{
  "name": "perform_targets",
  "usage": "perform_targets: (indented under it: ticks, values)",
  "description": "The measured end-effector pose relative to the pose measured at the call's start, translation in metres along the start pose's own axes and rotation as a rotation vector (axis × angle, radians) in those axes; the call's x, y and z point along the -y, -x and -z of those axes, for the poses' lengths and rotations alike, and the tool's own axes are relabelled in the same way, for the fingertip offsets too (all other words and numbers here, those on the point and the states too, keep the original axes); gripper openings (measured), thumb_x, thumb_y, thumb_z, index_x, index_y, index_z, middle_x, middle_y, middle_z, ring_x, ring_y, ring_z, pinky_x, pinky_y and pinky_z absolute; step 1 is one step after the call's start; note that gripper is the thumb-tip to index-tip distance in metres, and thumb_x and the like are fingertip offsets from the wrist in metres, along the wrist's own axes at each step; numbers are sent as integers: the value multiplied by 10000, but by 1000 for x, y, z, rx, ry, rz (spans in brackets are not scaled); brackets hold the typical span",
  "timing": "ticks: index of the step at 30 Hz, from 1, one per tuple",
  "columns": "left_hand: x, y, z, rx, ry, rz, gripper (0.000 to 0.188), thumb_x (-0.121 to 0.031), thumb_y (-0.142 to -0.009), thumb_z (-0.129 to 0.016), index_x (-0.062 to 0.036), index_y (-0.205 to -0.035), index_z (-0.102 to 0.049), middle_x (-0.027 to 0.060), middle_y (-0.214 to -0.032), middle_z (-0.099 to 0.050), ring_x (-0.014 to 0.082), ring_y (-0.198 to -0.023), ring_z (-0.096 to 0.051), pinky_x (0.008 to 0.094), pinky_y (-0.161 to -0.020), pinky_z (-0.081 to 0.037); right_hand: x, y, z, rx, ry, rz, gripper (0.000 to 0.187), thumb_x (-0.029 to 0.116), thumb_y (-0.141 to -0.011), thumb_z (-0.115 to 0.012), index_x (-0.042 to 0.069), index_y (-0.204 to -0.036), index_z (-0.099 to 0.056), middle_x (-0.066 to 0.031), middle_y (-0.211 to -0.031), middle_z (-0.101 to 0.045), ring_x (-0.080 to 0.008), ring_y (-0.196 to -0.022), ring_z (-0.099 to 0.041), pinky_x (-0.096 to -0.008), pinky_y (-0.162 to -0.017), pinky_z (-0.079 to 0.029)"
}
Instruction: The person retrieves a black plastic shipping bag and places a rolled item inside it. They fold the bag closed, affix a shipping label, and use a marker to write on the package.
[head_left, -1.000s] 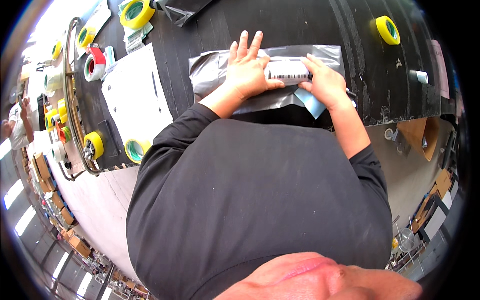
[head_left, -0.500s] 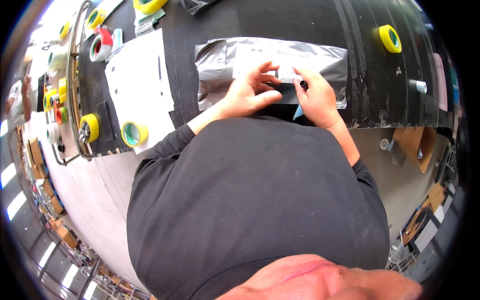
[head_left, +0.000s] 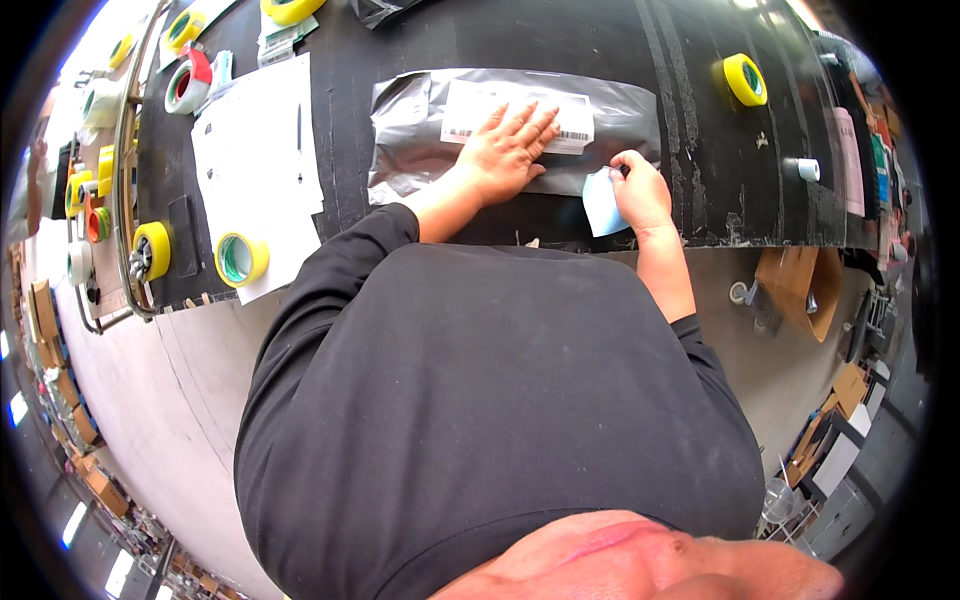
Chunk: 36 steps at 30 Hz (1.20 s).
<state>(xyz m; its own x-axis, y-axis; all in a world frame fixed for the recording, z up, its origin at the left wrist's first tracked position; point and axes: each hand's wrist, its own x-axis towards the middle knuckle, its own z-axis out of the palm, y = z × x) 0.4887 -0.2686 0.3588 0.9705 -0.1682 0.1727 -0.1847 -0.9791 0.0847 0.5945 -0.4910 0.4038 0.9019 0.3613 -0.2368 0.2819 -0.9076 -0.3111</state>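
Observation:
A silver-grey plastic mailing bag point(head_left: 405, 145) lies flat near the front edge of the black table, with a white printed label point(head_left: 568, 112) on its upper face. My left hand point(head_left: 503, 160) rests palm down on that label, its fingers stretched out and slightly spread. Just beyond the bag's near right side, my right hand point(head_left: 643, 195) is closed on a small pale blue slip of paper point(head_left: 602, 205), which hangs from its fingers. A dark, pen-like end shows between the right fingers; most of it is hidden.
White paper sheets point(head_left: 250, 140) lie on the left, with a yellow tape roll point(head_left: 257, 259) on their near corner. A metal rail point(head_left: 124, 200) borders the table's left end. Another yellow tape roll point(head_left: 758, 80) and a small white roll point(head_left: 809, 170) are on the right.
My left hand has gone from hovering with curled fingers to lying flat on the label. My right hand has drawn slightly right off the label, and more of the blue slip shows.

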Motion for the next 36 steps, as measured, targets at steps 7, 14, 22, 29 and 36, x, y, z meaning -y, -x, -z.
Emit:
perform_targets:
  ticks: [7,14,22,29,36]
  values:
    - [-2,1,7,13,69,19,692,-490,-919,-544,-106,-1478,-408,46,-1593,-289,243,-1472,-252,459,-1201,-143,-33,15,14,-71,-325,-8,288,204,-875,-690,92,-1140,-670,-113,-930,-707,-212,-818,-669,-326,-773,-518]
    - [-2,-4,9,-59,169,59,632,-438,-909,-593,-46,-1393,-492,93,-1531,-395,266,-1447,-304,452,-1184,-184,-20,18,19,-89,-577,121,279,155,-872,-692,79,-1140,-680,-61,-912,-687,-123,-746,-589,-273,-727,-496]
    - [-18,9,22,-102,215,6,544,-347,-845,-674,-67,-1296,-557,112,-1430,-496,289,-1384,-392,452,-1152,-258,-25,5,7,-48,-497,188,279,171,-855,-691,125,-1130,-687,-72,-967,-695,-166,-751,-598,-296,-739,-501]
    - [-31,37,-31,-110,695,-293,191,-80,-751,-696,-60,-941,-691,44,-1188,-643,263,-1155,-569,401,-934,-499,-24,5,-7,2,-584,96,243,182,-857,-694,115,-1090,-699,-61,-828,-678,-145,-682,-579,-292,-697,-495]
    - [-30,38,-29,-76,743,-263,181,-57,-761,-709,-71,-940,-684,43,-1189,-651,285,-1160,-567,414,-948,-491,-25,4,-12,9,-588,111,246,191,-857,-692,112,-1090,-699,-52,-809,-671,-137,-687,-581,-293,-693,-492]
